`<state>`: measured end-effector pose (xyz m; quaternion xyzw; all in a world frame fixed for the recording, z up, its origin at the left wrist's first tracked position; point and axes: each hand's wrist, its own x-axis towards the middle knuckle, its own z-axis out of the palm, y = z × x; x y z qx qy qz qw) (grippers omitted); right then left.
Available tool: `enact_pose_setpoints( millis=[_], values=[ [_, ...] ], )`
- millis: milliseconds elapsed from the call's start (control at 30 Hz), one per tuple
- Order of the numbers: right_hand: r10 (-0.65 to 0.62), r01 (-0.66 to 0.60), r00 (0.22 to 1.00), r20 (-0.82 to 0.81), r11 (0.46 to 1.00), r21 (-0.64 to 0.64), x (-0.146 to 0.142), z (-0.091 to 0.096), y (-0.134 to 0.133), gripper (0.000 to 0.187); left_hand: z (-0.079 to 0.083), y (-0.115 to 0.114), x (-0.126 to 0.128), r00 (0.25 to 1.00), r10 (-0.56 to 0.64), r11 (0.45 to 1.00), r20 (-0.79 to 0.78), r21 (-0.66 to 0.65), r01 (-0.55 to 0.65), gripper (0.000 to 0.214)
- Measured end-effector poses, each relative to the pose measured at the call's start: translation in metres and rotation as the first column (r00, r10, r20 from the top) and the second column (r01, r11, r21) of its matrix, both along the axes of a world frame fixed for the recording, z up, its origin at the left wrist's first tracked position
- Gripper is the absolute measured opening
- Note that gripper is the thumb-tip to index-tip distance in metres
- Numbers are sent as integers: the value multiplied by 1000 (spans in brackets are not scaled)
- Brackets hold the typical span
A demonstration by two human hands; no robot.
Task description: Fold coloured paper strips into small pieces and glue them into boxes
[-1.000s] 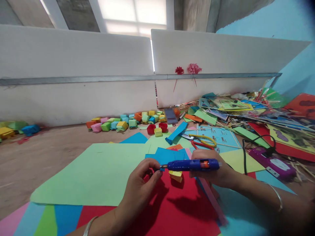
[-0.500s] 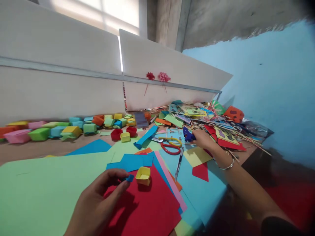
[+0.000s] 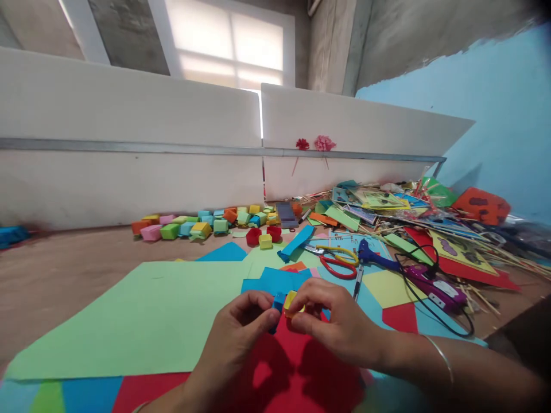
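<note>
My left hand (image 3: 239, 330) is closed in a pinch on a small folded blue paper piece (image 3: 279, 302). My right hand (image 3: 342, 324) grips a little yellow paper box (image 3: 290, 302) by its side, close against the blue piece; whether the two are stuck together I cannot tell. Both hands are above a red paper sheet (image 3: 297, 378). Beyond my right hand a hot glue gun (image 3: 434, 287), purple with a blue nozzle end, lies on its side with its black cord looped around. Scissors (image 3: 340, 263) with red and yellow handles lie near its tip, beside a utility knife (image 3: 358, 281).
A large light-green sheet (image 3: 142, 321) spreads on the left. Small coloured paper boxes (image 3: 189, 226) line the back, with two red paper cups (image 3: 253, 237) nearby. Sticks and crafts (image 3: 387, 206) pile up at the back right. White boards (image 3: 129, 178) stand behind the table.
My right hand has let go of the glue gun, which now lies on the table, and has taken hold of the yellow paper box. Both hands have come together. The view has turned left.
</note>
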<state>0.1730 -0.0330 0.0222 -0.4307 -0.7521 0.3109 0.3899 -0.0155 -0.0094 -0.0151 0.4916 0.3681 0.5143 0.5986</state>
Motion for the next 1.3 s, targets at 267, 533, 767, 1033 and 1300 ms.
enact_pose_setpoints(
  millis=[267, 533, 767, 1033, 1300],
  values=[
    [-88, -66, 907, -413, 936, -345, -25, 0, 2, 24, 5, -4, -4, 999, -29, 998, -13, 53, 30, 28],
    [-119, -36, 885, -450, 946, -321, -22, 9, 13, 13, 11, -6, -3, 991, 36, 988, -131, 153, -16, 19],
    [-113, -27, 900, -422, 950, -311, 19, 20, 38, 12, -12, 13, -8, 724, 154, 878, -672, 430, 213, 45],
    [-87, -31, 966, -243, 896, -443, 21, 4, 35, 6, -41, 21, 3, 679, 182, 775, -712, 529, 347, 57],
    [-20, -104, 956, -291, 908, -405, 20, 8, 28, 10, -35, 21, 4, 635, 31, 784, -772, 413, 463, 74]
  ],
)
